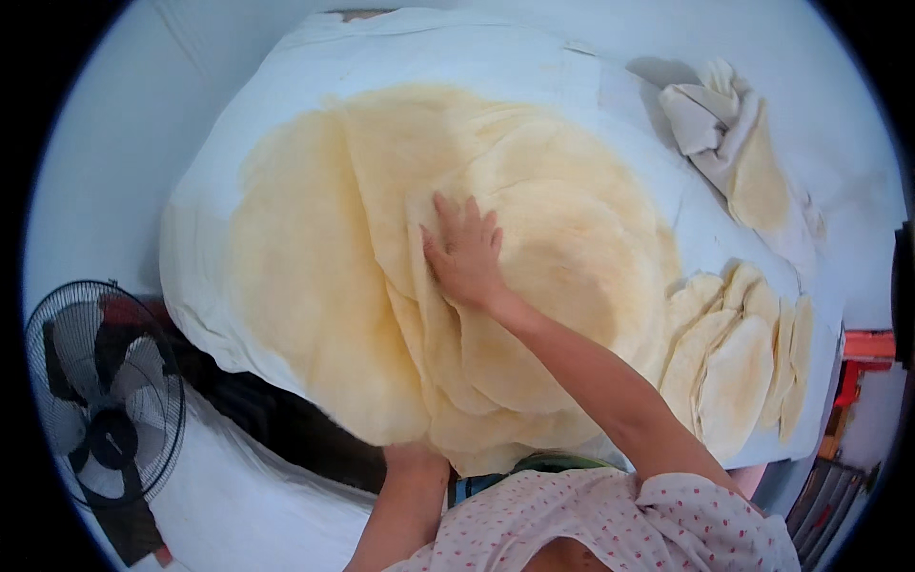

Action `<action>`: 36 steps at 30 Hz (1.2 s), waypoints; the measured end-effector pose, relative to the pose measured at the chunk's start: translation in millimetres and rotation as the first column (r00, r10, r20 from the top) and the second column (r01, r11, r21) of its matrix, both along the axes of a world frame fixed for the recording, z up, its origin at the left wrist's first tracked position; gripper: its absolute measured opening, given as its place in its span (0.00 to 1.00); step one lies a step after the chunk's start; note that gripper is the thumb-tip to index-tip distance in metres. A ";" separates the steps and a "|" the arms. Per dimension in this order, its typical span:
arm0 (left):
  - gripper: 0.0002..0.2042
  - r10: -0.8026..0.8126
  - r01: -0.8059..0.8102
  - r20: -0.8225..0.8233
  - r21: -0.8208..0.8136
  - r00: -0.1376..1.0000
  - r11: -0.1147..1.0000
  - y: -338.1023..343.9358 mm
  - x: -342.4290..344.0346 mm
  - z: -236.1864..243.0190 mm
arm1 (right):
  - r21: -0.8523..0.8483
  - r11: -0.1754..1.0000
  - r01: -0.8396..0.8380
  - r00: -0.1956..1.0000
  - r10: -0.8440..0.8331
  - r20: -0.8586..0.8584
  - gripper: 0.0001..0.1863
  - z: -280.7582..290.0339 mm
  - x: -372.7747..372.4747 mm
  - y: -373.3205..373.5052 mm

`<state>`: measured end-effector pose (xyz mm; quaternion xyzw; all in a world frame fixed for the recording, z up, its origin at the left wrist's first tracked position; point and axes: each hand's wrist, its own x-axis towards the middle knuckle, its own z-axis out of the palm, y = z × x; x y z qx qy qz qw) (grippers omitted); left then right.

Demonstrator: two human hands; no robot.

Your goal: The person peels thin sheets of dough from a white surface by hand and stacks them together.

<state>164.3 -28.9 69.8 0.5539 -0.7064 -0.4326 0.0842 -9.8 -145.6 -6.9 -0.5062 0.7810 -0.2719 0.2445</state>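
Note:
Large, thin, pale-yellow round sheets that look like flatbread (562, 229) lie overlapped in a pile in front of me. My right hand (464, 255) rests on the pile near its left part, fingers spread, holding nothing. One wide sheet (295, 276) extends to the left, its fold line running beside the pile. At the near edge of that sheet is my left hand (416, 459), its fingers hidden beneath the edge, so its grip does not show. Under everything is a white cloth (195, 286) covering the table.
Several folded flatbreads (739, 381) lie at the right side of the table. A crumpled cloth (705, 119) with yellowish stains sits at the far right. A black standing fan (112, 439) is on the left, beside a dark gap along the table's near-left edge.

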 end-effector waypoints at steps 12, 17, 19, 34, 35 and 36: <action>0.35 -0.379 0.395 -0.384 -0.039 0.842 0.918 -70.5 -33.3 199.9 | -0.581 0.747 0.323 0.936 -0.163 0.312 0.39 147.6 -33.2 21.8; 0.41 -0.461 0.333 -0.259 -0.414 0.849 0.847 -60.1 -88.8 332.3 | -0.761 0.447 0.471 0.743 0.265 0.615 0.38 272.7 10.4 -2.5; 0.43 -0.513 0.339 -0.239 -0.518 0.824 0.786 -56.3 -137.4 362.1 | -0.549 0.659 0.515 0.808 -0.158 0.568 0.35 328.3 18.5 -42.1; 0.44 -0.604 0.702 0.423 -0.118 0.675 0.702 27.6 -221.6 -57.3 | 0.020 0.927 0.374 -0.379 0.133 0.916 0.32 4.6 -109.7 228.7; 0.42 -0.623 0.739 0.468 -0.106 0.627 0.665 37.9 -212.0 -82.3 | 0.052 0.920 0.387 -0.403 0.119 0.907 0.32 -5.7 -115.0 240.5; 0.40 -0.617 0.742 0.427 -0.256 0.662 0.619 42.1 -210.0 -85.6 | 0.078 0.911 0.404 -0.414 0.106 0.904 0.32 -14.4 -120.8 250.3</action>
